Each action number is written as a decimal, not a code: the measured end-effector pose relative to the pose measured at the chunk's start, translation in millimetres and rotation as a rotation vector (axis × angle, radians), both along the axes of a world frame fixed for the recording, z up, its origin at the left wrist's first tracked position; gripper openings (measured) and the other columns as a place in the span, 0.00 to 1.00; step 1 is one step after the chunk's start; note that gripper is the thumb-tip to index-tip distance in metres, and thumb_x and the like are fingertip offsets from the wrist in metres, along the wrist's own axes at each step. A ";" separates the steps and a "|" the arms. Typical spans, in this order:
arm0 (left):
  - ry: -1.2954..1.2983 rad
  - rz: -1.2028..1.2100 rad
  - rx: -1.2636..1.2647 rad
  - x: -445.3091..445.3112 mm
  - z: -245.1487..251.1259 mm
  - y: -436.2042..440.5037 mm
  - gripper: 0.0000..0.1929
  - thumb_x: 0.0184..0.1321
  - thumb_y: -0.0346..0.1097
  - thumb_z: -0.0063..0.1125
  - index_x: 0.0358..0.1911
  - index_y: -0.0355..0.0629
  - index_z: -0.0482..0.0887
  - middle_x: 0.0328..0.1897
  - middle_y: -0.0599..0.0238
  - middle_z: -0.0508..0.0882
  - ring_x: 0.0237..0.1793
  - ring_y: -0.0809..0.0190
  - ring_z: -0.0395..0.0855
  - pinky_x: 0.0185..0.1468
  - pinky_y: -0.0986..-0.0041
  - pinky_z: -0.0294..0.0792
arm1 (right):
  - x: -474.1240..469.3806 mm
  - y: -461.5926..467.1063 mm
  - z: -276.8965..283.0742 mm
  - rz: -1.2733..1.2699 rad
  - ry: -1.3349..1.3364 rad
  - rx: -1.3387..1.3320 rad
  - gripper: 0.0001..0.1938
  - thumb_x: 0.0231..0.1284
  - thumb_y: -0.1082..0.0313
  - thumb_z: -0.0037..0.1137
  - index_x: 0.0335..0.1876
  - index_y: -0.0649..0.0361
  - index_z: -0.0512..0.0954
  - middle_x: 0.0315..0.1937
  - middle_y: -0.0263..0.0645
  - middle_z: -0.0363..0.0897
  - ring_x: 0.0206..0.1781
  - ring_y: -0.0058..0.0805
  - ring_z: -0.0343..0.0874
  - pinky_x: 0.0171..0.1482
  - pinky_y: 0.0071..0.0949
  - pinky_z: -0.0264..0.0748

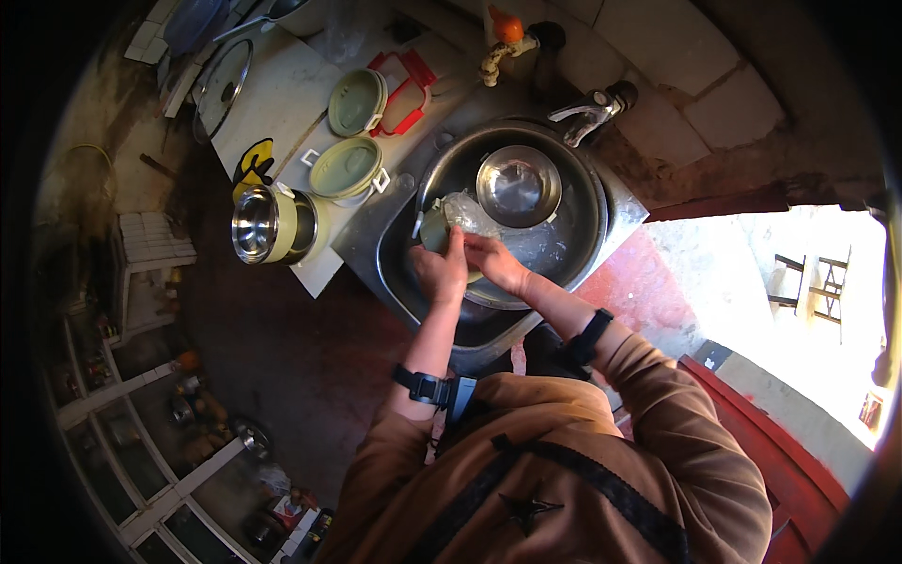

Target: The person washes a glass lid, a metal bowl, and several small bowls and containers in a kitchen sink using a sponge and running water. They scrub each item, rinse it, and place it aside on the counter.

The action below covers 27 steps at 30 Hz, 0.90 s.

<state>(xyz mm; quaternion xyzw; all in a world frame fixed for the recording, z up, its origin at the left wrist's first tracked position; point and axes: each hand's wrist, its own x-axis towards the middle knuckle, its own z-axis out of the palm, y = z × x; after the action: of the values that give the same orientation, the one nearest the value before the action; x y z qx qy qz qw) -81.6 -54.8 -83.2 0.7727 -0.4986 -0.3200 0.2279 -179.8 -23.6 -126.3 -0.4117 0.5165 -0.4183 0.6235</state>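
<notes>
Both hands are over a round metal basin point(599, 233) set in a steel sink point(366, 233). My left hand point(440, 271) is beside a pale green lid or container point(433, 231) with a white clip; its grip is partly hidden. My right hand point(497, 264) meets the left at the fingertips, near a clear, crumpled plastic piece point(466, 213); whether it holds anything cannot be told. A shiny steel bowl point(519, 186) lies in the basin beyond the hands. Part of another pale green rim point(474, 276) shows below them.
Left on the counter point(289, 84) are two green lids point(356, 102) point(345, 168), a red-framed lid point(409, 95), steel-lined containers point(264, 225), a yellow-black glove point(254, 166) and a glass lid point(224, 92). A lever tap point(588, 113) and an orange-handled tap point(507, 49) stand behind the sink.
</notes>
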 end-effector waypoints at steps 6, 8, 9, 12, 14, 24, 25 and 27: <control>0.382 -0.074 0.348 46.0 29.8 -36.7 0.35 0.34 0.48 0.69 0.42 0.25 0.73 0.38 0.47 0.80 0.40 0.50 0.79 0.46 0.65 0.72 | -37.3 1.5 20.8 0.573 0.998 -0.801 0.18 0.53 0.61 0.51 0.51 0.52 0.72 0.53 0.33 0.72 0.55 0.37 0.70 0.54 0.34 0.70; 0.212 -0.016 0.028 41.2 30.4 -26.0 0.40 0.34 0.46 0.70 0.48 0.25 0.66 0.44 0.45 0.77 0.45 0.50 0.77 0.50 0.64 0.69 | -26.2 -0.1 23.1 0.443 0.851 -0.654 0.18 0.52 0.61 0.52 0.50 0.53 0.72 0.48 0.36 0.75 0.50 0.38 0.73 0.49 0.35 0.72; 0.120 0.024 -0.161 36.3 28.7 -18.4 0.42 0.34 0.46 0.70 0.51 0.25 0.63 0.47 0.44 0.75 0.47 0.50 0.76 0.52 0.64 0.68 | -13.6 4.6 27.0 0.436 0.803 -0.541 0.17 0.52 0.61 0.52 0.49 0.53 0.73 0.46 0.38 0.76 0.47 0.39 0.75 0.46 0.35 0.74; 0.430 -0.026 -0.317 27.2 22.5 -0.6 0.43 0.41 0.41 0.66 0.58 0.31 0.54 0.56 0.44 0.66 0.56 0.51 0.67 0.59 0.64 0.60 | 31.3 5.7 39.3 0.115 0.484 -0.424 0.11 0.49 0.69 0.49 0.38 0.63 0.71 0.29 0.54 0.76 0.34 0.52 0.76 0.39 0.41 0.73; 0.360 -0.087 -0.354 39.1 24.4 -2.2 0.38 0.46 0.37 0.61 0.60 0.34 0.55 0.56 0.49 0.67 0.56 0.54 0.67 0.59 0.65 0.60 | 36.2 6.4 43.0 0.093 0.218 -0.552 0.16 0.47 0.71 0.49 0.44 0.65 0.68 0.38 0.58 0.74 0.41 0.54 0.73 0.44 0.41 0.72; 0.510 0.076 -0.290 60.5 26.9 -14.2 0.38 0.44 0.33 0.58 0.60 0.33 0.54 0.51 0.51 0.70 0.49 0.55 0.71 0.54 0.67 0.65 | -2.1 -18.2 44.1 0.282 0.863 -0.892 0.09 0.47 0.66 0.49 0.35 0.54 0.76 0.32 0.35 0.78 0.39 0.32 0.78 0.36 0.30 0.75; 0.523 0.118 -0.364 57.3 25.8 -11.4 0.39 0.44 0.33 0.58 0.61 0.34 0.53 0.50 0.51 0.70 0.48 0.55 0.72 0.54 0.66 0.65 | 9.7 -12.2 51.0 0.196 0.805 -0.798 0.10 0.45 0.68 0.51 0.37 0.54 0.76 0.30 0.38 0.78 0.35 0.38 0.78 0.32 0.34 0.75; 0.580 0.078 -0.348 59.9 27.5 -13.1 0.36 0.44 0.31 0.56 0.59 0.35 0.56 0.44 0.55 0.73 0.41 0.60 0.73 0.47 0.70 0.66 | 31.7 -1.9 62.9 0.089 0.591 -0.604 0.16 0.43 0.71 0.53 0.43 0.55 0.75 0.31 0.41 0.79 0.34 0.43 0.78 0.33 0.37 0.75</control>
<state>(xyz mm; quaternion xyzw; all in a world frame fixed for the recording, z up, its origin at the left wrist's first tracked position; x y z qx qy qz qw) -21.8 -67.9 -55.7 0.6176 -0.4302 -0.4277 0.5006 -148.1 -25.5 -63.4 -0.6998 0.5091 -0.3876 0.3175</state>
